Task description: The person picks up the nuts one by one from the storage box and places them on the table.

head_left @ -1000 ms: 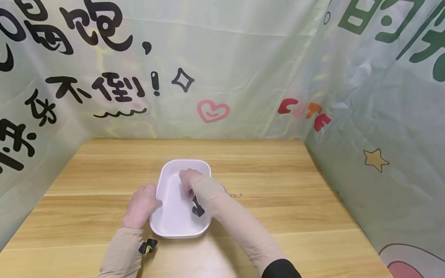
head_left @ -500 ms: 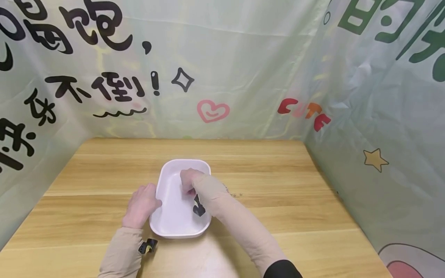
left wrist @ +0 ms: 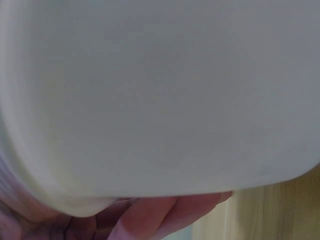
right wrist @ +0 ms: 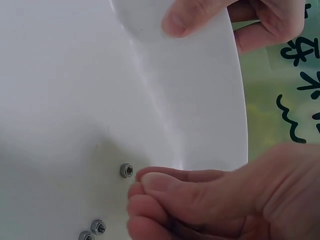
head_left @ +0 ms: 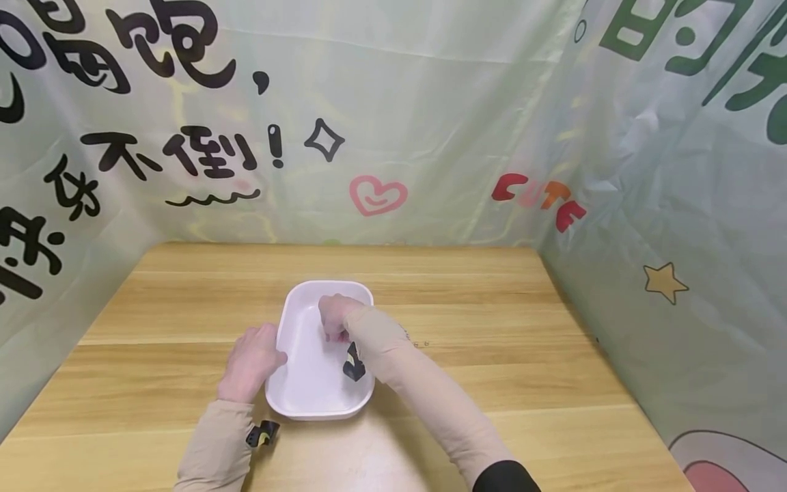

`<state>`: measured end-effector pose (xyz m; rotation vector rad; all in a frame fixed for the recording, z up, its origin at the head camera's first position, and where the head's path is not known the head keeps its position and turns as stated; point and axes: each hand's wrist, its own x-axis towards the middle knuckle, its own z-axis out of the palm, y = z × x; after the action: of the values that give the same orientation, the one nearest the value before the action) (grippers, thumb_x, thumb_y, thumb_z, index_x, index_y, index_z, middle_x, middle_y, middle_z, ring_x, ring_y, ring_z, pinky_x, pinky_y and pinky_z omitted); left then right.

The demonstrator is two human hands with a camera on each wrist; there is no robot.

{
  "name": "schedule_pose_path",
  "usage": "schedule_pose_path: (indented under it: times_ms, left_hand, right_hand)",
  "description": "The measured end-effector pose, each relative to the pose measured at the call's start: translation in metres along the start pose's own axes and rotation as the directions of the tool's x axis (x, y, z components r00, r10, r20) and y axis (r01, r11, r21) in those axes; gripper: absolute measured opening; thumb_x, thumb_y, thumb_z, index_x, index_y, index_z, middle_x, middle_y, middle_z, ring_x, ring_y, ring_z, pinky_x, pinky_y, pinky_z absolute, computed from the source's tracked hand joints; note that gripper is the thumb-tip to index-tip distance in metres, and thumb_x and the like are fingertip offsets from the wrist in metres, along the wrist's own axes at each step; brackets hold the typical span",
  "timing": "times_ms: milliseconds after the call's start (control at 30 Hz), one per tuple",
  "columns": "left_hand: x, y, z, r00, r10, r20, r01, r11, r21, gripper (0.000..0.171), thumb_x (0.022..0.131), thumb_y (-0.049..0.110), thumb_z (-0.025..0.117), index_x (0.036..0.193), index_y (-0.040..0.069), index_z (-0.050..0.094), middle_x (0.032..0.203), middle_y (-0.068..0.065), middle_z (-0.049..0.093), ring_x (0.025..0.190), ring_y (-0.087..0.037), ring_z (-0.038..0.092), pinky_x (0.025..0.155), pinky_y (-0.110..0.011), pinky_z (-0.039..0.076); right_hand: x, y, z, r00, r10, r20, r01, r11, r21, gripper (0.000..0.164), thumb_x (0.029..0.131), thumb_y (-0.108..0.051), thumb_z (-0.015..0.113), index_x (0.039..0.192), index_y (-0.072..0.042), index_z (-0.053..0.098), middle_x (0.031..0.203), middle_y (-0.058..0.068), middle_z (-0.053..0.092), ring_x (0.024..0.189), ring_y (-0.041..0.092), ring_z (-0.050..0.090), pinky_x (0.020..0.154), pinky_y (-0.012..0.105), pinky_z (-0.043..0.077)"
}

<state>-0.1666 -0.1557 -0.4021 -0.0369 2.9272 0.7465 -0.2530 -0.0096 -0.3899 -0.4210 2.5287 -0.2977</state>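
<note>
A white rectangular tray [head_left: 307,383] is on the wooden table. My left hand [head_left: 251,362] grips its left rim, thumb [right wrist: 175,22] on the inside and fingers [left wrist: 145,215] on the outer side. My right hand [head_left: 338,318] is over the far part of the tray, its fingers curled and its thumb tip against the index finger. No object shows between these fingertips; the inside of the curled fingers is hidden. In the right wrist view a metal hex nut [right wrist: 126,170] lies just beside the fingertips. Two more nuts, one a hex nut [right wrist: 98,227], lie close together at the lower edge.
The table [head_left: 461,307] has small dark printed marks [head_left: 421,344] to the right of the tray, partly behind my right forearm. A pale printed curtain [head_left: 430,123] rises behind the table and at both sides. Small black cameras [head_left: 262,434] are strapped at my wrists.
My right hand and its wrist camera have shifted very slightly to the right over the tray. The tray and my left hand stay where they were.
</note>
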Motion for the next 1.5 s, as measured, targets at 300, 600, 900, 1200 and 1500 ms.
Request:
schedule_pose_path:
  times_ms: [300,600,900,1200,1500]
  left_hand:
    - [0.001,-0.001,0.000,1.000,0.000,-0.001,0.000,1.000,0.009,0.013,0.068,0.006,0.059,0.078,-0.002,0.057,0.065,-0.009,0.055,0.056,-0.019,0.051,0.046,-0.027,0.038]
    - [0.001,-0.001,0.001,1.000,-0.003,-0.001,0.003,1.000,0.002,0.014,0.068,0.005,0.059,0.080,-0.003,0.057,0.066,-0.010,0.055,0.055,-0.019,0.052,0.045,-0.027,0.039]
    - [0.002,0.000,0.000,1.000,-0.010,0.006,0.010,1.000,-0.003,0.015,0.068,0.005,0.058,0.081,-0.003,0.057,0.066,-0.010,0.055,0.056,-0.019,0.051,0.046,-0.027,0.039]
    - [0.001,0.000,0.000,1.000,-0.005,0.000,0.005,1.000,-0.002,0.016,0.068,0.004,0.058,0.082,-0.004,0.057,0.067,-0.010,0.056,0.056,-0.018,0.052,0.046,-0.026,0.040]
    - [-0.001,-0.001,0.001,1.000,-0.002,0.000,0.002,1.000,-0.020,0.017,0.068,0.003,0.059,0.083,-0.004,0.057,0.068,-0.010,0.057,0.057,-0.018,0.053,0.047,-0.026,0.042]
  right_hand:
    - [-0.011,0.001,-0.004,0.996,-0.068,-0.061,0.072,0.996,0.059,0.023,0.063,0.014,0.058,0.077,-0.003,0.066,0.074,0.010,0.067,0.055,0.019,0.060,0.044,0.022,0.046]
    - [-0.018,0.005,-0.008,0.989,-0.126,-0.072,0.133,0.986,0.097,0.012,0.076,0.001,0.059,0.084,-0.004,0.066,0.074,0.010,0.067,0.065,0.019,0.064,0.060,0.025,0.052]
    - [-0.021,0.009,-0.012,0.980,-0.182,-0.080,0.189,0.978,0.087,0.013,0.075,0.000,0.060,0.085,-0.004,0.067,0.072,0.010,0.068,0.058,0.015,0.061,0.053,0.020,0.048]
    - [-0.028,0.017,-0.016,0.970,-0.207,-0.129,0.220,0.971,0.091,0.006,0.077,-0.006,0.062,0.082,-0.008,0.066,0.070,0.003,0.066,0.057,0.012,0.060,0.053,0.019,0.045]
    - [-0.035,0.023,-0.018,0.957,-0.234,-0.170,0.252,0.963,0.094,0.003,0.078,-0.011,0.064,0.080,-0.009,0.066,0.071,0.003,0.067,0.060,0.011,0.061,0.056,0.018,0.044]
